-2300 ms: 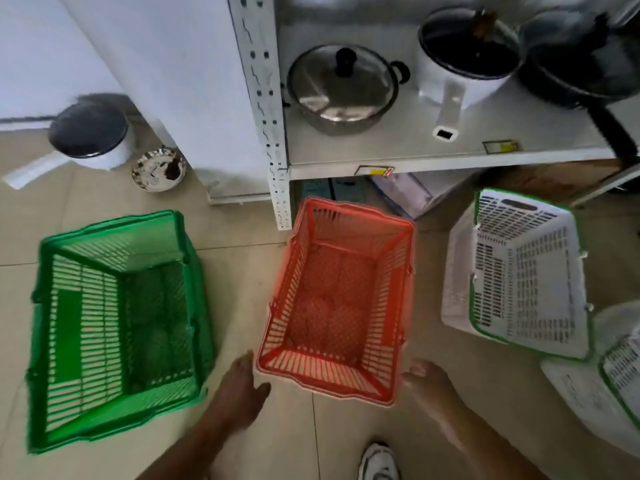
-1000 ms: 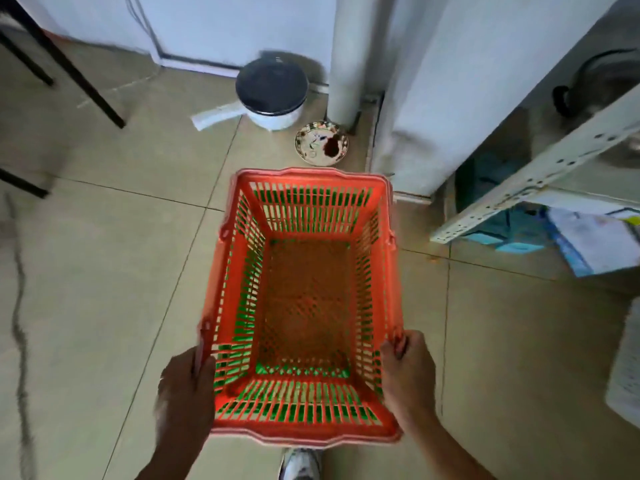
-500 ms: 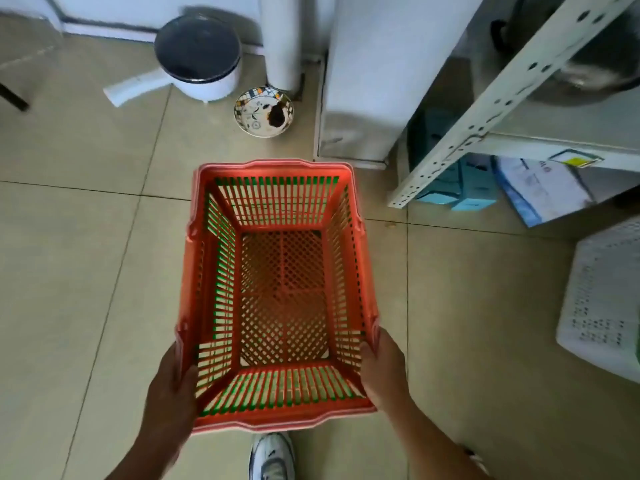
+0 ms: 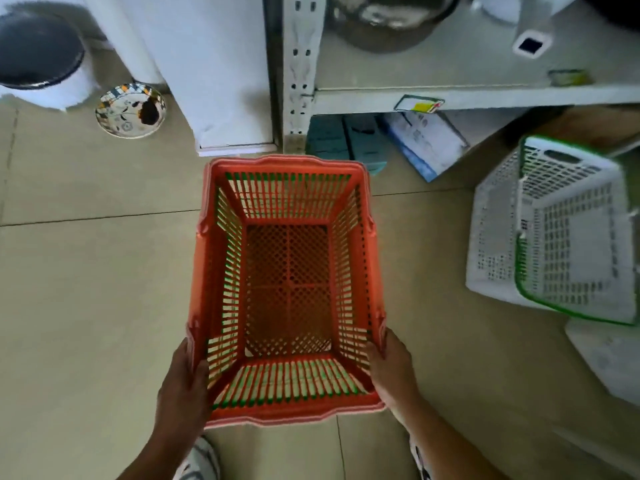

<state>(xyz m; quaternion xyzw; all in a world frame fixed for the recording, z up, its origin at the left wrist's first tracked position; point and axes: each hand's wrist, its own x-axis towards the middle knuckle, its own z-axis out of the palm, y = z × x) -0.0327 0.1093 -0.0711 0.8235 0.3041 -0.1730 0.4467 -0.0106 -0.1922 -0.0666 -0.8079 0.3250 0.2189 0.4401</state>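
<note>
An orange slatted basket (image 4: 202,271) fills the middle of the view, nested inside a green basket (image 4: 227,282) whose slats show only through the orange walls. My left hand (image 4: 181,386) grips the near left corner of the orange rim, thumb over the edge. My right hand (image 4: 391,372) grips the near right corner the same way. The orange basket holds nothing.
White baskets with a green rim (image 4: 561,233) lie tilted at the right. A metal shelf post (image 4: 298,74) and shelf with pots stand behind, boxes (image 4: 346,138) underneath. A patterned bowl (image 4: 131,110) and a white pot (image 4: 41,60) sit on the tiled floor at far left.
Since the first frame, I took the orange basket and set it into the green one. Both hands keep their grip; the view has swung right, bringing shelf and white baskets into sight.
</note>
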